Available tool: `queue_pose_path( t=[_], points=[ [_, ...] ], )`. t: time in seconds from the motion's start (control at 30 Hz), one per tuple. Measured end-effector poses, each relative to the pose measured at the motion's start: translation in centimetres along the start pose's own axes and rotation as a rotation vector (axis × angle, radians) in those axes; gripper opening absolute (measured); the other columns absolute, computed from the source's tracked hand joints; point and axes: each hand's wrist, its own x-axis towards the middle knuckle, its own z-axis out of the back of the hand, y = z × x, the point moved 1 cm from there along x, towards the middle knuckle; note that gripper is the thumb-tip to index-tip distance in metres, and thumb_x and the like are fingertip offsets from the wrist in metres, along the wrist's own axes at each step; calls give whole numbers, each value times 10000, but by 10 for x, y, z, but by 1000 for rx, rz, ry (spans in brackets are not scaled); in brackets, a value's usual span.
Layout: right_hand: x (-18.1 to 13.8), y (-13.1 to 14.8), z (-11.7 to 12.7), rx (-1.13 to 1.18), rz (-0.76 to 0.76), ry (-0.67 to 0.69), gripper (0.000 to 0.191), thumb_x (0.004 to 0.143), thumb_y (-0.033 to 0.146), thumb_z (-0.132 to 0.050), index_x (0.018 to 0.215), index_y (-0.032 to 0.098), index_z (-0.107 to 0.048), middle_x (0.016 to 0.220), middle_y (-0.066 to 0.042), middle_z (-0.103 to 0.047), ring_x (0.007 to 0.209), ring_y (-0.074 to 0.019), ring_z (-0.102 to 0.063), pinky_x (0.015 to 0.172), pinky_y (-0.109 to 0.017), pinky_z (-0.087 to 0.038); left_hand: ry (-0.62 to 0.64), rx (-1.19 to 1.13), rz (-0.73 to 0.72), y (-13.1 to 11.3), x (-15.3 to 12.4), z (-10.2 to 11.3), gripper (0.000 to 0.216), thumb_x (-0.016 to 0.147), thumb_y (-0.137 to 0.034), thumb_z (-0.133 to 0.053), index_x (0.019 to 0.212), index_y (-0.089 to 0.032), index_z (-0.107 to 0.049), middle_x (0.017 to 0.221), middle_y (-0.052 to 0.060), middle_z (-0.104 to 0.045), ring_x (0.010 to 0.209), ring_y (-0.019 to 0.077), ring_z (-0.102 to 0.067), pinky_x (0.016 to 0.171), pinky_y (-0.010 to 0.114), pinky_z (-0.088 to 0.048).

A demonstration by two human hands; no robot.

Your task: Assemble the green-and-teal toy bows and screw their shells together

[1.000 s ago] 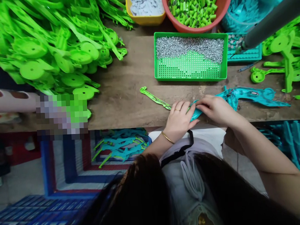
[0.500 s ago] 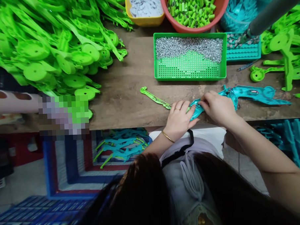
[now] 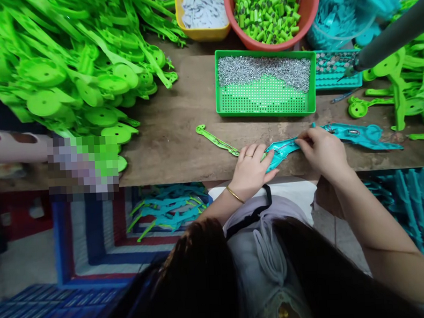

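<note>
A teal plastic shell (image 3: 285, 148) lies open side up along the table's front edge, its right part (image 3: 361, 133) holding a small metal piece. A slim green plastic arm (image 3: 216, 141) joins its left end and angles up to the left. My left hand (image 3: 251, 169) is closed over that joint, thumb at the near side, pressing the shell and covering the connection. My right hand (image 3: 324, 151) is over the shell's middle, thumb and forefinger pinched together. A thin red wire (image 3: 285, 147) runs along the shell's hollow to those fingertips.
Behind the hands stand a green basket of screws (image 3: 266, 107), a red bowl of green cylinders (image 3: 232, 22), a yellow tub (image 3: 203, 35) and a teal tray (image 3: 338, 82). Green parts (image 3: 99, 84) pile up at left. A dark tool (image 3: 386, 41) hangs at right. A co-worker's arm (image 3: 18, 146) reaches in.
My right hand has slid right along the teal shell, uncovering its middle and the red wire. My left hand keeps its hold on the joint. The view has shifted slightly.
</note>
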Motion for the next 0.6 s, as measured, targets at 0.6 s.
queue_pose_path(
  t=[0.6],
  points=[
    [-15,5,26,240,115,113,265,937,305,-477,1045,174,-681,1097,-128,-704,1029,-246,-626,845,-377,-464,-42,50,-21,4,0,6,447,889,-427,-620,1236,-145,-632,1195,176,-624,1114,333,-561,970,495,-462]
  ],
)
